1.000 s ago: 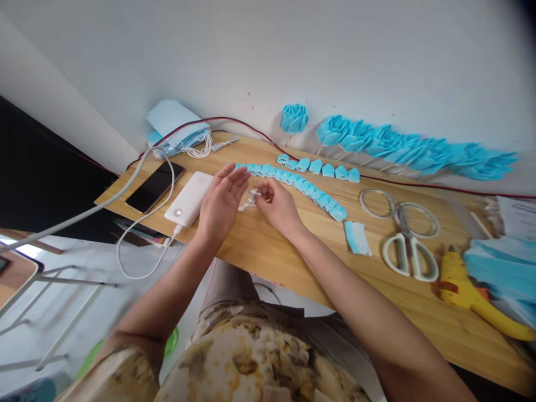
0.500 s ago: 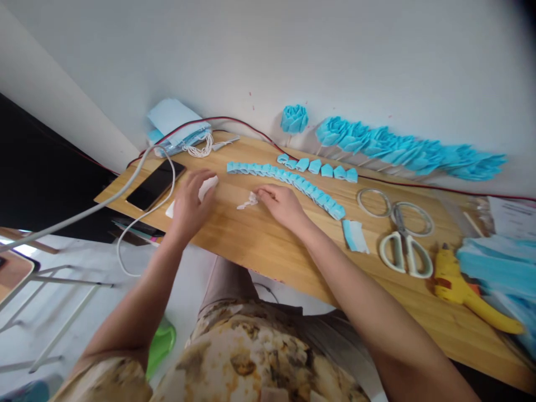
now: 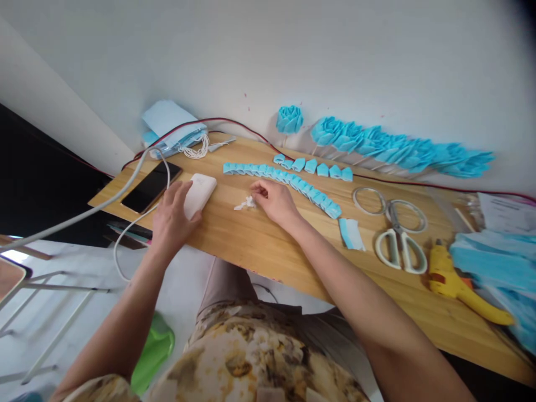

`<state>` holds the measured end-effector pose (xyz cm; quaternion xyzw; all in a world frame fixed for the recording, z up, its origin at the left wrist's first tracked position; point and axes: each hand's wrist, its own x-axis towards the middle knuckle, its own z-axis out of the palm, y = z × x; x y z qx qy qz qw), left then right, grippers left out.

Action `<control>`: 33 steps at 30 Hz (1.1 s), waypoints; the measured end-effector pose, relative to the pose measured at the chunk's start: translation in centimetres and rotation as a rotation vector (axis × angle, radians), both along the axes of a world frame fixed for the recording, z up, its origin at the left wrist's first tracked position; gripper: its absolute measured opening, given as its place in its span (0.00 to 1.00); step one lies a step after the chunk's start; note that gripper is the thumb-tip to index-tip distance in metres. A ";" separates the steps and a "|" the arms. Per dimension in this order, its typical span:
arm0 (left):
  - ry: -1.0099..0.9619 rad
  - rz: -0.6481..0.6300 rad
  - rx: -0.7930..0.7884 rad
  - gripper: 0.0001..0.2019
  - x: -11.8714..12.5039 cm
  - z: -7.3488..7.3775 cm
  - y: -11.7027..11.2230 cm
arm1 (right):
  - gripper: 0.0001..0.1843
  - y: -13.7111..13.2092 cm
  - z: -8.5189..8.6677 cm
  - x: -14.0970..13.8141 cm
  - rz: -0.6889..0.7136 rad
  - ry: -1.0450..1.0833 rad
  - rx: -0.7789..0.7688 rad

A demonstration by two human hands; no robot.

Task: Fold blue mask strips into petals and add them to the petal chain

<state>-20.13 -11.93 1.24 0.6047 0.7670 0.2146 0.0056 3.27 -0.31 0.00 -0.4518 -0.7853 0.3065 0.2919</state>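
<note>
My left hand [image 3: 173,219] rests at the table's front left with its fingers spread, curved along the left side and near end of a white power bank [image 3: 202,193]. Its fingertips look close against the power bank, which lies flat. In the middle, my right hand [image 3: 276,203] is low over the wood with its fingers curled together. Just by those fingertips lies a small heap of white scraps [image 3: 245,204]. Whether a scrap is pinched between them is hidden. Behind this hand, folded blue pieces [image 3: 285,177] form a long overlapping curved row.
More folded blue pieces [image 3: 310,166] and blue fabric flowers [image 3: 372,140] lie toward the wall. Right: a blue-and-white strip [image 3: 352,233], scissors [image 3: 395,249], tape rolls [image 3: 408,216], a yellow glue gun [image 3: 444,273]. Left: a phone [image 3: 151,188], a white cable [image 3: 90,212], stacked masks [image 3: 171,125].
My left hand has moved left and toward me, uncovering the power bank. My right hand stays by the scraps, its fingers more curled. The view has shifted slightly.
</note>
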 end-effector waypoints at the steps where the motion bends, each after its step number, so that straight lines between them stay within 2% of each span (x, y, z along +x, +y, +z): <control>1: -0.007 -0.002 0.008 0.34 0.2 -0.1 -0.1 | 0.09 0.0 0.1 0.0 0.006 -0.001 0.000; 3: -0.015 -0.007 0.017 0.34 0.6 -0.5 -0.5 | 0.10 0.0 0.2 0.1 0.024 -0.012 0.000; 8: 0.025 -0.094 0.085 0.31 1.6 -0.5 -0.8 | 0.23 -0.1 1.0 0.4 0.107 -0.173 0.045; 13: -0.023 -0.275 0.200 0.25 4.6 1.5 0.3 | 0.35 -1.7 3.2 0.7 0.128 -0.435 0.162; 15: -0.112 -0.335 0.269 0.22 6.4 2.4 0.9 | 0.34 -3.0 4.2 1.7 0.139 -0.443 0.244; 17: -0.202 -0.409 0.319 0.20 8.2 3.2 1.4 | 0.30 -4.6 5.0 3.7 0.120 -0.402 0.341; 19: -0.281 -0.496 0.323 0.18 10.0 3.8 1.6 | 0.25 -6.3 5.3 6.9 0.056 -0.388 0.373; 23: -0.422 -0.684 0.227 0.17 13.8 4.4 2.0 | 0.18 -8.7 4.5 15.3 -0.272 -0.418 0.340; 26: -0.564 -0.815 0.164 0.16 16.6 4.4 3.1 | 0.16 -8.6 3.4 20.3 -0.484 -0.436 0.308; 29: -0.700 -0.866 0.090 0.15 19.2 4.3 4.9 | 0.15 -7.4 2.6 21.8 -0.495 -0.538 0.209; 33: -0.792 -0.869 -0.095 0.14 21.4 3.8 7.3 | 0.11 -5.8 2.2 20.7 -0.406 -0.661 0.128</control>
